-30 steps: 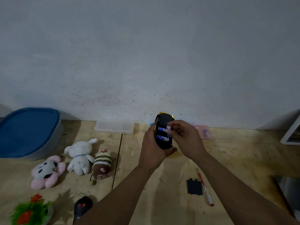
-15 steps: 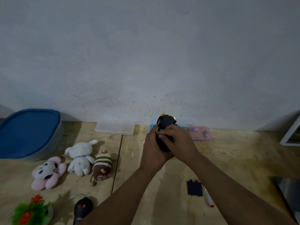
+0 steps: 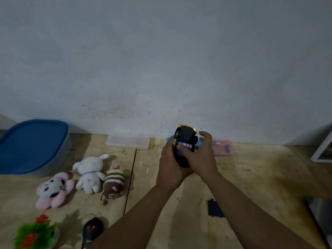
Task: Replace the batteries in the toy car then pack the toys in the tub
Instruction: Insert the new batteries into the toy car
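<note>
Head view: two hands hold one toy car.

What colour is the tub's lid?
Blue; the head view shows the lid on the tub at far left.

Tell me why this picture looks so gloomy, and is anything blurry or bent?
Head view: the light is dim and flat, so the toy car in the left hand shows little detail; soft shadows fall beside the plush toys; the right hand is slightly motion-blurred; the wide lens curves the tub near the edge.
</note>
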